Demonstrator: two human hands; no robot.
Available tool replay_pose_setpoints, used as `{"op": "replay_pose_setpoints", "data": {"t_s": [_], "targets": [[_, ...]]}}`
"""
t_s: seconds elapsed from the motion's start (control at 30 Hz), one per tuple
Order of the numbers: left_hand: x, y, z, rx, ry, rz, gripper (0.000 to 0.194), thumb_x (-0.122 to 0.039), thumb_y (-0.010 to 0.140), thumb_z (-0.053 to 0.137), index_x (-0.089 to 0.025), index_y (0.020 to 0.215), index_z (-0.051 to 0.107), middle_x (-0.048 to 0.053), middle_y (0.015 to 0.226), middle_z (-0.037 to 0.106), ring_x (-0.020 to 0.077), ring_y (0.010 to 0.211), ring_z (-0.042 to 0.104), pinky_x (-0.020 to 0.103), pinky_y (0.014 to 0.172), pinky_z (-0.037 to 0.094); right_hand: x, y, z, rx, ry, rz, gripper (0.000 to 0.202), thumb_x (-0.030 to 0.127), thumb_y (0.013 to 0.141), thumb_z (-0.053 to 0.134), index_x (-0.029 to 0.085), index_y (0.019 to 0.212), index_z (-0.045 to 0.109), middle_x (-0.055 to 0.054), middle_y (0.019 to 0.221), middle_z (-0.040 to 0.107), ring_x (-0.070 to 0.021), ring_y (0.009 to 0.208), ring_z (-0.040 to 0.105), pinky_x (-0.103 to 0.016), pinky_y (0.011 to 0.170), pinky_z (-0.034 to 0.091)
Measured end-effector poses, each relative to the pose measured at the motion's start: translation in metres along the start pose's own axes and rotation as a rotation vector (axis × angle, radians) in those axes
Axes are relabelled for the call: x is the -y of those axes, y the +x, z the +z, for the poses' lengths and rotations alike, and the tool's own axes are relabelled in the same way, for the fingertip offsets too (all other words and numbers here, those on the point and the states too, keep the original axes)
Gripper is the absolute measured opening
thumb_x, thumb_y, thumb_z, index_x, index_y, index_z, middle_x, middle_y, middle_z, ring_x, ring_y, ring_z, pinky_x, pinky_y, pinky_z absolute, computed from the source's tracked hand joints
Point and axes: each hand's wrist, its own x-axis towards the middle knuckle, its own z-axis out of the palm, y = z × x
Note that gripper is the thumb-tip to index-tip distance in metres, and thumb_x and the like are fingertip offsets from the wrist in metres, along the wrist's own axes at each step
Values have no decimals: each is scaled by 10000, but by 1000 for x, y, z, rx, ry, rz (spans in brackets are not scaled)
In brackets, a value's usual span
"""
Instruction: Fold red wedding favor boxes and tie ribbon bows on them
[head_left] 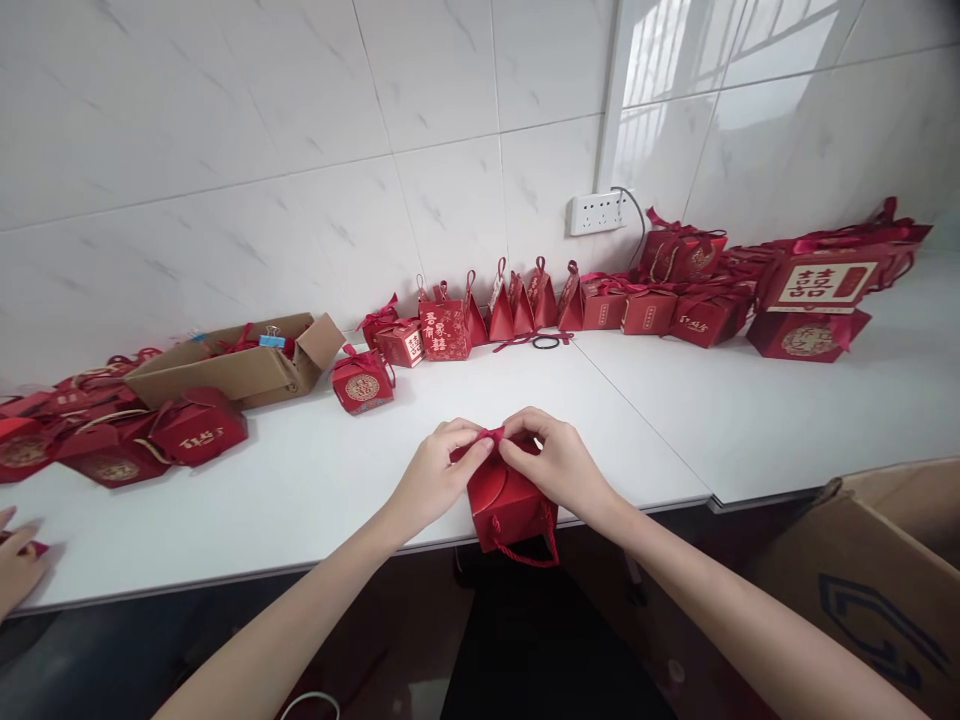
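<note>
A red gift box (pixel 504 492) sits at the front edge of the white table, with a twisted red cord handle (pixel 517 556) hanging from its near side. On its top is a dark red ribbon (pixel 492 436), gathered in a small knot or bow. My left hand (pixel 450 462) pinches the ribbon from the left, thumb against the fingers. From the right, my right hand (pixel 546 455) pinches the same ribbon, its fingers partly covering the box top. The exact shape of the ribbon between my fingertips is hidden.
Red gift boxes (pixel 450 330) line the wall, with stacked ones (pixel 817 290) at right. A cardboard tray (pixel 225 375) and more red boxes (pixel 199 428) stand left. Another person's hand (pixel 21 560) is at the left edge. A large carton (pixel 870 590) stands below right.
</note>
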Motion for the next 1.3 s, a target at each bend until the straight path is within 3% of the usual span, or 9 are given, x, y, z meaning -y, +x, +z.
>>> {"op": "replay_pose_setpoints", "data": {"t_s": [0.17,0.37,0.8,1.0,1.3], "targets": [[2,3,1,27,-111,-48,292,-366,842,490,-172,655,602,33,845,568,177,865,530,300,791,404,2,3,-7,78,-66,-8,94,207,779,530,190,738,613,-17,784,652,-149,718,570,-286,694,436],[6,8,1,54,-375,-144,235,-351,748,573,-151,636,621,47,974,543,167,865,525,278,756,421,6,10,-17,232,-84,-6,128,193,826,504,199,760,613,-9,777,679,-155,737,600,-293,717,441],[11,11,3,-3,-283,-39,250,-308,785,506,-173,574,510,32,925,542,174,927,515,286,879,369,4,9,-17,221,-23,55,134,251,789,569,182,743,673,-23,776,713,-168,741,625,-304,717,461],[12,12,4,-9,-241,-38,266,-338,789,482,-172,586,522,47,947,568,182,929,524,277,869,394,1,8,-14,147,39,46,93,258,780,604,187,724,624,-18,755,702,-160,726,648,-294,704,493],[15,12,4,50,-311,-58,265,-353,810,517,-169,645,613,45,1055,550,184,1019,526,286,902,396,-4,9,-12,191,10,-65,59,179,831,519,218,812,559,16,761,674,-140,740,638,-294,753,489]]}}
